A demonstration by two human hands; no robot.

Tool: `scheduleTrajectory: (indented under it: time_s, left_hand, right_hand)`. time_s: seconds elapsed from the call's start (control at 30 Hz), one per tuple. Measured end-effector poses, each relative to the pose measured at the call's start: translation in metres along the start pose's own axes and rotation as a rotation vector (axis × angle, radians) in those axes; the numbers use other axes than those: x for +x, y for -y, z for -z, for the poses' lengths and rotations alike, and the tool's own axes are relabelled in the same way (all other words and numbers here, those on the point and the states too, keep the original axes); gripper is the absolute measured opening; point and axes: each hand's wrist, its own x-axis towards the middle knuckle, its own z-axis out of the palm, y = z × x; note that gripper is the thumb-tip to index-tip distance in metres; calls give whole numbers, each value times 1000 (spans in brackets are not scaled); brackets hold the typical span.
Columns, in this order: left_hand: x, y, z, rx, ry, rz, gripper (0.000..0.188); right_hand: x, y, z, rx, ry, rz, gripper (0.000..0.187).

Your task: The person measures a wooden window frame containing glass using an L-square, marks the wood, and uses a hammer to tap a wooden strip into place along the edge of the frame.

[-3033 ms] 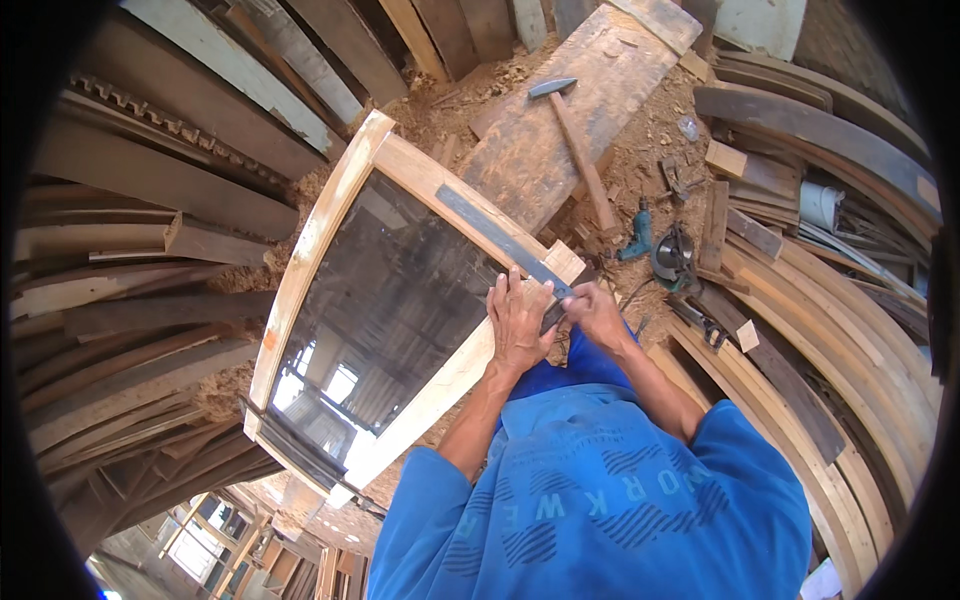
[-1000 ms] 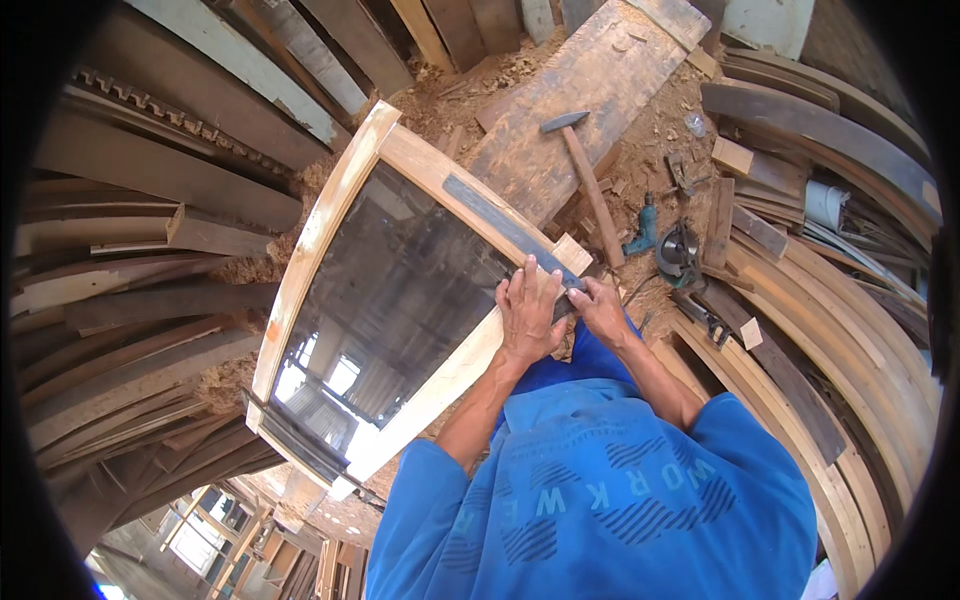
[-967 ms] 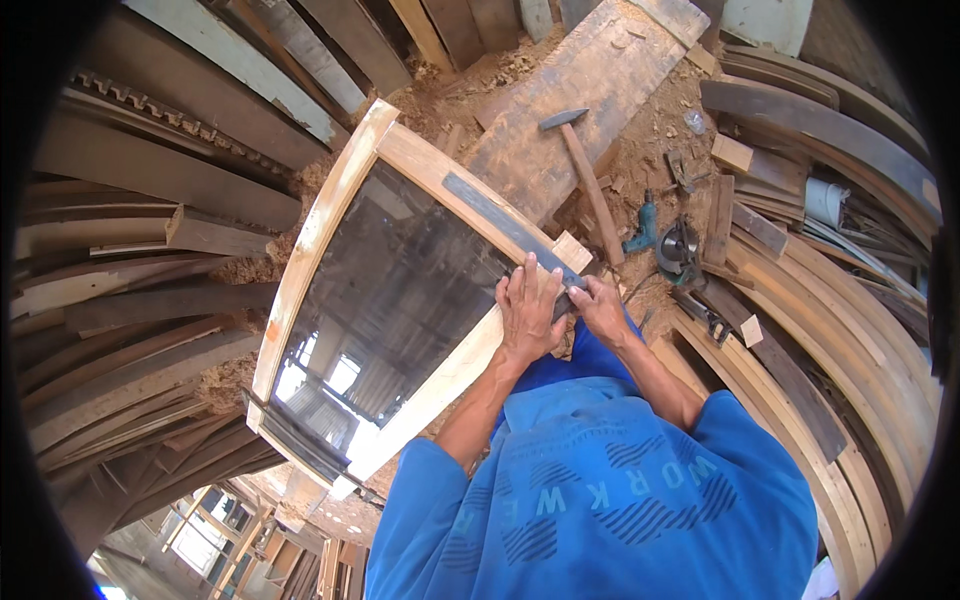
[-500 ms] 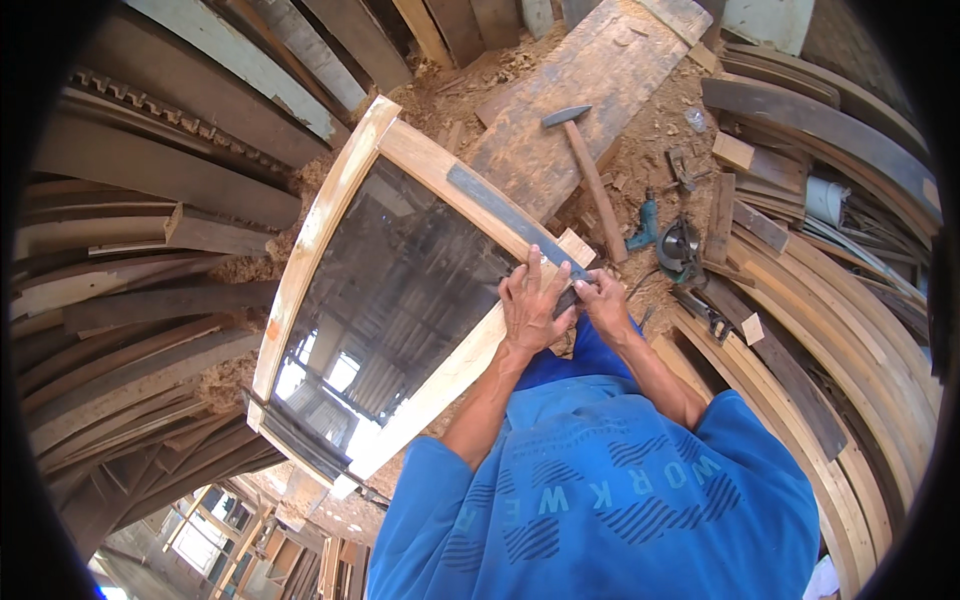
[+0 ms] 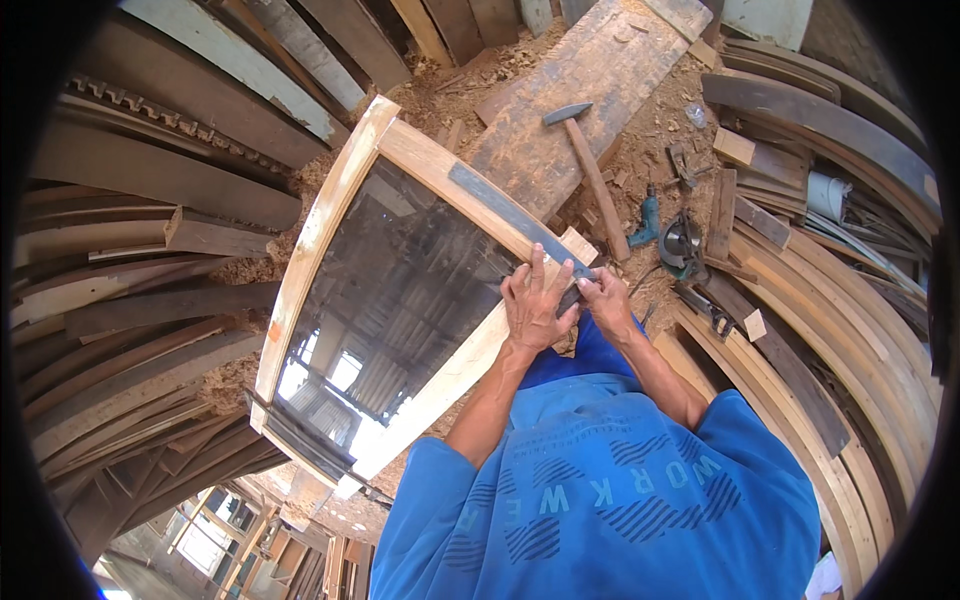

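Observation:
A wooden frame (image 5: pixel 323 220) around a dark, glossy glass panel (image 5: pixel 400 270) lies in front of me. Along its upper right rail rests a flat grey metal ruler (image 5: pixel 495 205). My left hand (image 5: pixel 537 305) lies over the frame's near right corner, fingers stretched out, with two fingertips pressing near the ruler's close end. Just right of it, my right hand (image 5: pixel 605 297) pinches that end between thumb and fingers. Between the hands a small dark piece shows, mostly covered, so I cannot tell what it is.
A hammer (image 5: pixel 594 180) lies partly across a worn plank (image 5: pixel 560 90) beyond the frame. To its right are a teal drill (image 5: pixel 648 218) and a circular saw (image 5: pixel 682 245) among shavings. Stacked boards (image 5: pixel 150 190) line the left side; more timber (image 5: pixel 820 330) curves along the right.
Almost nothing differs. Both hands keep their places on the ruler, and the whole view has shifted very slightly.

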Motion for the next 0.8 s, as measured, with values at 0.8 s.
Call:
scheduleTrajectory:
  time_s: [0.8]
  left_hand:
    - [1, 0, -3, 25, -14, -24, 89]
  right_hand:
    - [1, 6, 2, 20, 12, -41, 16]
